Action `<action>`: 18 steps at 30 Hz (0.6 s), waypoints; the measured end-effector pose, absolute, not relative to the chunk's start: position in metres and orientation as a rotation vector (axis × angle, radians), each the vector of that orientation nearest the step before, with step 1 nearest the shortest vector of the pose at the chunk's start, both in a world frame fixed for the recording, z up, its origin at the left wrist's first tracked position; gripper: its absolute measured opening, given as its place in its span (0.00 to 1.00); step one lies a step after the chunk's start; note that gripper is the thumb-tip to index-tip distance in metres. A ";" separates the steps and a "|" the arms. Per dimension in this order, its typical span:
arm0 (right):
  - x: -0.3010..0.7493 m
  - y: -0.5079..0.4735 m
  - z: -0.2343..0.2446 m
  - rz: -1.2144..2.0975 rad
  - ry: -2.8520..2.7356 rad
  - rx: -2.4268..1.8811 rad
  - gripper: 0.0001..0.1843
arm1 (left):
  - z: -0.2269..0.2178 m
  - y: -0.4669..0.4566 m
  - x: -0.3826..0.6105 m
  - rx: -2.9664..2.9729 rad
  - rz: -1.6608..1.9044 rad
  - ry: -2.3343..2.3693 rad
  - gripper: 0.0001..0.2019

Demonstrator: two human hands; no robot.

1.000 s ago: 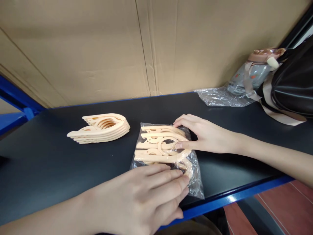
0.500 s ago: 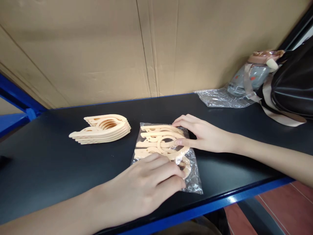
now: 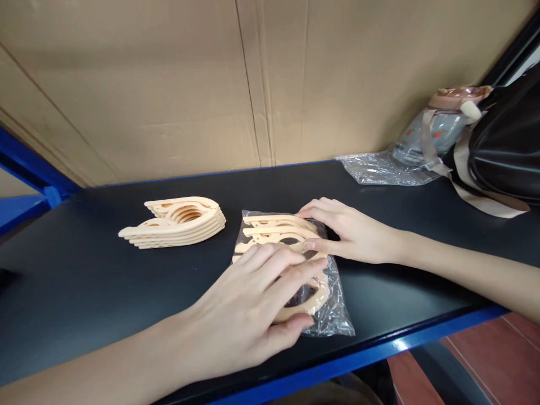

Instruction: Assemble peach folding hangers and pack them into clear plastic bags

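A clear plastic bag lies flat near the front of the black table, with several cream folding hangers inside it. Across its nearer part rests my left hand, fingers stretched over the hangers and thumb apart toward the front edge. My right hand grips the bag's right side, its thumb on top and its fingertips at the far right corner. To the left, apart from both hands, sits a neat stack of similar cream hangers. My left hand hides some of the bagged hangers.
At the back right are an empty-looking clear bag, a water bottle with a strap, and a black bag. A cardboard wall closes off the back. A blue rail runs along the front edge.
My left hand has shifted slightly up over the bag; its fingers, curled at the near hanger before, are now spread and the thumb apart. My right hand and the stack stay put.
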State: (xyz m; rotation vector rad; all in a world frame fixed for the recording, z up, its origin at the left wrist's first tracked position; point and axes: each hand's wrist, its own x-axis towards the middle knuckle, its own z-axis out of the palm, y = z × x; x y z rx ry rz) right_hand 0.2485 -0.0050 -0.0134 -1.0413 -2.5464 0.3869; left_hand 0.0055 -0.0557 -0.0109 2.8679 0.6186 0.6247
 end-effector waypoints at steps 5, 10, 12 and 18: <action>0.249 -0.006 -0.018 0.313 -2.543 -0.961 0.31 | -0.012 -0.053 0.006 2.886 0.585 0.679 0.30; 0.251 -0.007 -0.018 0.312 -2.538 -0.933 0.30 | -0.013 -0.051 0.007 2.879 0.530 0.749 0.32; 0.253 -0.007 -0.017 0.298 -2.551 -0.911 0.29 | -0.015 -0.050 0.006 2.891 0.526 0.746 0.31; 0.259 -0.006 -0.014 0.410 -2.540 -1.050 0.32 | -0.011 -0.042 0.002 2.984 0.490 0.718 0.30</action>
